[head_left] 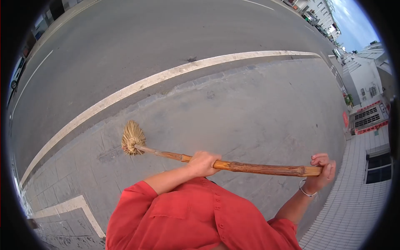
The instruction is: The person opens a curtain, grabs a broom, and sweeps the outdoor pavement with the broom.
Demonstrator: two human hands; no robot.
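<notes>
A broom with a bamboo handle [258, 168] lies across the view in front of my red shirt. Its straw head [133, 138] is at the left, over the grey pavement; whether it touches the ground I cannot tell. My left hand [203, 163] is wrapped round the middle of the handle. At the handle's right end, my right hand [323, 171] grips the pole near its tip, with a bracelet on the wrist.
Beyond the paving runs a white line [166, 74] along a grey road [146, 37]. A tiled wall [346, 204] with windows stands close on the right. A parked car [17, 75] shows at the far left edge.
</notes>
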